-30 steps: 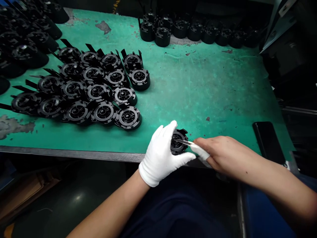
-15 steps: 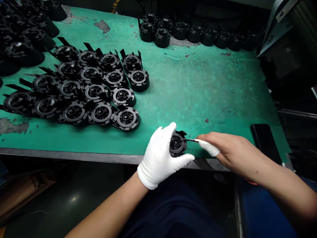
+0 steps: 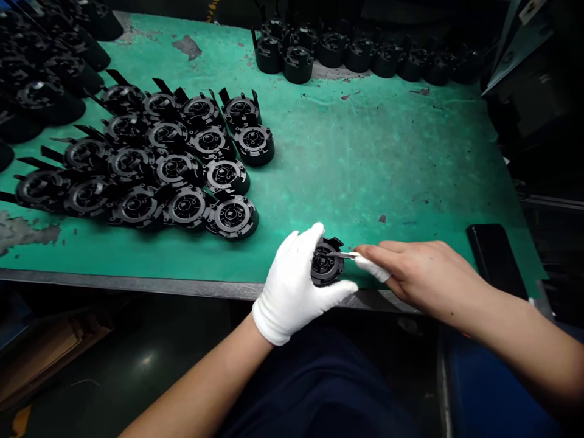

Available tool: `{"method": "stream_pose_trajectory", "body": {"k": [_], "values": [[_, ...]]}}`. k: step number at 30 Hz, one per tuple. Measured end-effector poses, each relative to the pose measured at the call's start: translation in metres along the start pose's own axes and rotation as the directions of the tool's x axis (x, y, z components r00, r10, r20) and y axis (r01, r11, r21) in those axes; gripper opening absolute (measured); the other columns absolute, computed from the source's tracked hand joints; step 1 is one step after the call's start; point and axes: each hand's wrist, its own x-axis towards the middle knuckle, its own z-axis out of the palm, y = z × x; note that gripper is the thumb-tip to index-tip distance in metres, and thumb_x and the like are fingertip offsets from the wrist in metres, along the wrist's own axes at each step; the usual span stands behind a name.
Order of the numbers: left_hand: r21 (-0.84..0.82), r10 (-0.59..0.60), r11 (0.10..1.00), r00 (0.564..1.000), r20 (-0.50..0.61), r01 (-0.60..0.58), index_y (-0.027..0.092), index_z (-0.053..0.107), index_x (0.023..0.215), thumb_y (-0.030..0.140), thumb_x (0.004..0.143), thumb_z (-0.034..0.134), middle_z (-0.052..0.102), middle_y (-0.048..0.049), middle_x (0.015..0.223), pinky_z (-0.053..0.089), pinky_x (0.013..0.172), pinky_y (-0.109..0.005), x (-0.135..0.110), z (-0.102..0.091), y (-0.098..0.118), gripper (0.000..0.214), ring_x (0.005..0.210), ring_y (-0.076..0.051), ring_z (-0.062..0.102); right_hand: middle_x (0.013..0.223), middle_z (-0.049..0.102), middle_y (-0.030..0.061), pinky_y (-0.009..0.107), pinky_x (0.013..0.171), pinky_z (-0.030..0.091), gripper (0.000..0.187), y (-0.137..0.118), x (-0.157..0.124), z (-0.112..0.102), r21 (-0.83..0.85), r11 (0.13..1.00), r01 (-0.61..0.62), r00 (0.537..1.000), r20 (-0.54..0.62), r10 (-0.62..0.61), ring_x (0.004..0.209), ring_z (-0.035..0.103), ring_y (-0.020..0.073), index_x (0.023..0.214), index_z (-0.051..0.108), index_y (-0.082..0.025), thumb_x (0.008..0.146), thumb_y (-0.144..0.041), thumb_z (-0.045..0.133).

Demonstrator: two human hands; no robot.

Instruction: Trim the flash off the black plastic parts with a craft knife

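My left hand [image 3: 294, 286], in a white glove, is wrapped round a round black plastic part [image 3: 325, 262] at the near edge of the green table [image 3: 365, 152]. My right hand [image 3: 417, 274], bare except for a white cover on one finger, pinches a thin metal tool [image 3: 347, 255]. The tool's tip rests on the right side of the part's face. Both hands hover just over the table's front edge.
Several rows of the same black round parts [image 3: 173, 164] lie at the left of the table. More black parts [image 3: 347, 55] line the far edge and the far left corner. A black phone [image 3: 495, 258] lies at the right edge. Dark machinery stands to the right.
The tool's tip drew back to the right off the part, then returned to the part's face. My left hand has kept its grip almost without moving.
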Motion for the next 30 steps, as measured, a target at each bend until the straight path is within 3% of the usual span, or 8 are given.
{"method": "stream_pose_trajectory", "body": {"k": [5,11,16,21,23,25,27,30], "values": [[0.015,0.001,1.000,1.000,0.007,-0.001,0.015,0.034,0.149,0.063,0.078,0.075,0.055,-0.0202,0.145,0.038,0.119,-0.055,0.000,0.000,0.000,0.096,0.140,-0.033,0.050,0.118,0.076,0.0050,0.034,0.074,0.057,0.051,-0.006,-0.019,0.010,0.206,0.978,-0.017,0.998,0.057,0.006,0.093,0.075,0.0239,0.134,0.060,-0.025,0.087,-0.010,0.049],[0.019,0.006,1.000,1.000,-0.011,-0.005,0.016,0.040,0.145,0.065,0.077,0.075,0.057,-0.0188,0.144,0.039,0.119,-0.055,0.001,0.001,0.001,0.091,0.138,-0.033,0.052,0.123,0.074,0.0080,0.038,0.080,0.060,0.046,-0.016,-0.024,0.016,0.256,0.964,-0.070,0.994,-0.065,0.090,0.101,0.074,0.0264,0.134,0.061,-0.023,0.092,-0.012,0.046],[0.005,-0.008,1.000,0.999,-0.033,0.008,0.016,0.042,0.144,0.065,0.077,0.075,0.058,-0.0180,0.143,0.039,0.119,-0.053,-0.001,0.002,0.003,0.089,0.137,-0.032,0.053,0.119,0.075,0.0069,0.038,0.083,0.059,0.055,-0.032,-0.023,0.019,0.301,0.941,-0.153,0.988,0.062,0.141,0.102,0.074,0.0267,0.135,0.059,-0.023,0.085,-0.005,0.046],[0.000,-0.018,1.000,0.998,-0.053,0.018,0.017,0.044,0.144,0.067,0.075,0.075,0.058,-0.0166,0.142,0.043,0.117,-0.051,-0.001,0.002,0.002,0.090,0.134,-0.032,0.055,0.111,0.077,0.0083,0.036,0.079,0.056,0.051,-0.032,-0.016,0.012,0.410,0.904,-0.125,0.984,0.168,0.059,0.098,0.074,0.0282,0.130,0.063,-0.020,0.085,-0.005,0.044],[-0.009,-0.033,0.999,0.999,-0.038,0.033,0.017,0.043,0.144,0.067,0.075,0.076,0.058,-0.0163,0.142,0.045,0.116,-0.050,0.001,0.002,0.001,0.091,0.133,-0.032,0.056,0.109,0.078,0.0072,0.035,0.080,0.056,0.046,-0.028,-0.017,0.013,0.454,0.885,-0.104,0.987,0.157,0.035,0.097,0.074,0.0279,0.126,0.066,-0.022,0.087,-0.008,0.045],[-0.023,-0.064,0.998,0.997,-0.038,0.063,0.018,0.043,0.145,0.066,0.075,0.076,0.058,-0.0159,0.142,0.046,0.115,-0.049,0.000,0.003,0.001,0.091,0.132,-0.032,0.057,0.113,0.077,0.0055,0.034,0.085,0.054,0.042,-0.028,-0.018,0.017,0.545,0.833,-0.092,0.995,0.085,0.055,0.102,0.073,0.0261,0.125,0.067,-0.025,0.091,-0.012,0.046],[-0.031,-0.117,0.993,0.990,-0.076,0.115,0.019,0.040,0.148,0.064,0.078,0.075,0.055,-0.0163,0.145,0.043,0.117,-0.050,-0.005,0.004,0.006,0.091,0.136,-0.032,0.053,0.122,0.075,0.0044,0.032,0.090,0.053,0.039,-0.036,-0.017,0.026,0.665,0.740,-0.101,0.988,-0.023,0.155,0.109,0.071,0.0236,0.129,0.065,-0.027,0.096,-0.018,0.046],[-0.032,-0.213,0.977,0.971,-0.105,0.211,0.017,0.022,0.158,0.056,0.088,0.068,0.037,-0.0194,0.160,0.037,0.122,-0.052,-0.027,0.006,0.023,0.092,0.149,-0.033,0.038,0.131,0.070,0.0064,0.031,0.091,0.054,0.041,-0.056,-0.004,0.039,0.815,0.572,-0.094,0.926,-0.139,0.352,0.113,0.068,0.0215,0.139,0.056,-0.024,0.100,-0.023,0.043]]}}
